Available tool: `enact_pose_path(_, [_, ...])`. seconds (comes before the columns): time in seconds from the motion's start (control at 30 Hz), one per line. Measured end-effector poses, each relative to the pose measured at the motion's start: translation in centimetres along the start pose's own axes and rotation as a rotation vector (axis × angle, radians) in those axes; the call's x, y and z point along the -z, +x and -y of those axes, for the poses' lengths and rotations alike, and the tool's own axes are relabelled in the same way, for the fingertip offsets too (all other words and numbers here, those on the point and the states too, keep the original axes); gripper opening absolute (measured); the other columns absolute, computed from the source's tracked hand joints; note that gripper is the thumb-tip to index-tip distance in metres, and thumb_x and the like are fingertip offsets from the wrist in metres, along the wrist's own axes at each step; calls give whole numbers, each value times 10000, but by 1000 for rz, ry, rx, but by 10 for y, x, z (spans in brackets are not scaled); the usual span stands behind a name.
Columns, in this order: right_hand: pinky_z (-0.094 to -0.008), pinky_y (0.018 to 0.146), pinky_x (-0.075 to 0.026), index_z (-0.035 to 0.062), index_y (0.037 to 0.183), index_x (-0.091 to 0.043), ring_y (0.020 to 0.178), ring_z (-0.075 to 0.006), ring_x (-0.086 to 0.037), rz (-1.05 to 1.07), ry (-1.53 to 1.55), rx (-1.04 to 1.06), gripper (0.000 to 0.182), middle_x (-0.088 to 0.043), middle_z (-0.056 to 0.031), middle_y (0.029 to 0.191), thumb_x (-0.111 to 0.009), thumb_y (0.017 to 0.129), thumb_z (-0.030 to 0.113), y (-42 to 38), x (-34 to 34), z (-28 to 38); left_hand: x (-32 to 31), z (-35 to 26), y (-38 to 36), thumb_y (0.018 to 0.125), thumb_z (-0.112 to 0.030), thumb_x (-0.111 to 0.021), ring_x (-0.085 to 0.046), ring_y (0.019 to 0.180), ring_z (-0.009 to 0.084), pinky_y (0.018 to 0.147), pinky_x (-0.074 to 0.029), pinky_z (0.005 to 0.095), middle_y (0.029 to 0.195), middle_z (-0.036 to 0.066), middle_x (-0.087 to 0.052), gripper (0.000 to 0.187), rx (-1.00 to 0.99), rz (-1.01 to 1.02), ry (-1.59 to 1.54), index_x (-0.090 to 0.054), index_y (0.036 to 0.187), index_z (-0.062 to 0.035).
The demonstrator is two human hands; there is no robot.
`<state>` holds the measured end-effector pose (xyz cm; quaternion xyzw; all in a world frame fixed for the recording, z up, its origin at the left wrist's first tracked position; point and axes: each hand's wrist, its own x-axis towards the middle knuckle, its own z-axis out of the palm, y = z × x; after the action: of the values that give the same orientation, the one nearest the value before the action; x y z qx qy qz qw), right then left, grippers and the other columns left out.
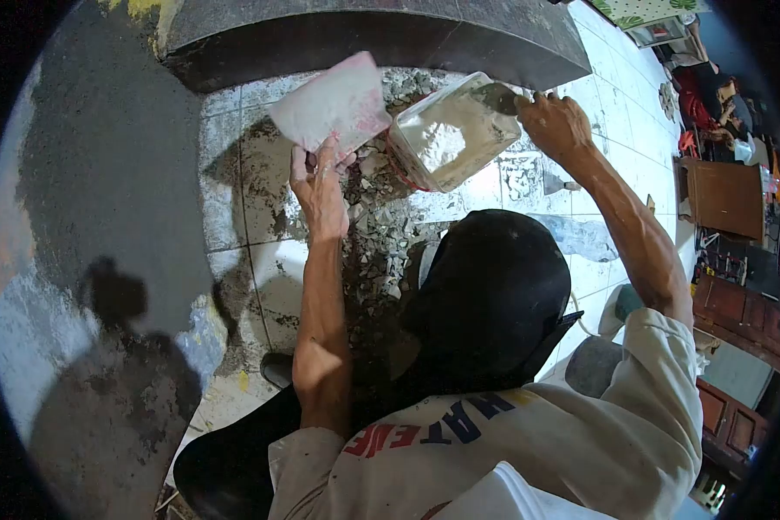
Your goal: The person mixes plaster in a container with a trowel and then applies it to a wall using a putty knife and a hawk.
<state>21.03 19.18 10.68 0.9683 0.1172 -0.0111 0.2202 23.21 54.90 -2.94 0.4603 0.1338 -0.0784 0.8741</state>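
Observation:
My left hand [321,186] pinches the lower edge of a soft white bag with pinkish marks [331,102], raised beside a rectangular plastic tub [407,143]. White powder [444,145] lies heaped in the tub, which stands tilted in this view, its inner walls smeared. At the tub's far right corner, my right hand [556,121] is closed around the handle of a trowel [497,98], its dark, rounded blade over the rim. The handle itself is mostly hidden by my fingers.
Broken tile and mortar rubble [381,234] covers a strip of floor below the tub. Dirty white tiles [269,182] surround it. A dark raised step [373,39] borders the top, a grey plastered wall [113,156] the left. A cardboard box [726,198] stands at right.

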Motion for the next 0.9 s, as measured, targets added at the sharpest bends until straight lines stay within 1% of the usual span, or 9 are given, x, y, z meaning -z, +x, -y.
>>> enact_pose_path(0.07, [-386,585,-572,74,960,-731,650,-257,-737,86,92,14,125,-731,-125,739,-626,949,140,1,-5,7,5,6,2,957,-142,-710,-652,1103,246,875,-629,403,1364,132,-557,608,36,24,69,-385,1452,-2])
enact_pose_path(0.17, [-374,596,-595,78,1018,-730,687,-249,-752,168,81,-2,138,-742,-132,763,-634,946,147,0,-4,30,-2,7,-7,994,-255,-681,-684,1034,275,817,-624,379,1262,153,-616,552,-47,-45,121,-442,1415,10])
enact_pose_path(0.3, [-399,628,-607,84,1067,-722,711,-257,-758,273,141,-23,183,-746,-134,788,-631,964,204,-2,-1,39,-13,-2,-15,1026,-280,-636,-676,1108,335,863,-645,424,1324,226,-557,627,-41,-45,-79,-300,1479,-6])
enact_pose_path(0.37, [-471,708,-599,79,1058,-729,780,-354,-744,289,266,-45,239,-751,-160,884,-644,945,272,-3,4,44,-13,-4,-16,1038,-232,-608,-654,1134,356,898,-640,479,1350,213,-538,546,-5,37,-50,-320,1474,-72])
enact_pose_path(0.4, [-471,708,-599,79,1058,-729,780,-354,-744,291,269,-50,239,-751,-160,884,-644,945,272,-3,3,45,-14,-3,-16,1038,-232,-608,-654,1134,356,898,-640,479,1350,213,-538,546,-2,41,-47,-320,1474,-72])
enact_pose_path(0.47, [-418,700,-611,84,1081,-716,735,-273,-754,343,267,-12,261,-763,-128,875,-622,990,310,0,0,47,-16,0,-16,1035,-203,-607,-644,1148,344,893,-643,488,1369,209,-515,505,-44,30,66,-327,1438,-84])
enact_pose_path(0.77, [-411,684,-603,43,1103,-750,740,-238,-731,342,733,76,395,-761,-124,896,-674,979,411,7,-40,13,-14,-9,-16,1003,-169,-668,-602,1178,275,830,-647,434,1360,179,-507,557,-117,-105,155,-331,1440,-95])
enact_pose_path(0.8, [-383,644,-596,29,1116,-750,709,-219,-716,504,825,-7,413,-756,-127,889,-685,979,413,10,-35,7,-12,-11,-16,1004,-188,-668,-568,1209,297,828,-669,431,1365,199,-436,565,-139,-84,121,-326,1429,-44])
enact_pose_path(0.9, [-358,608,-583,18,1135,-741,685,-192,-699,483,938,2,424,-752,-120,879,-683,984,410,6,-35,-6,-6,-11,-8,1004,-191,-671,-594,1174,284,833,-670,429,1341,198,-480,567,-142,-96,69,-329,1443,-76])
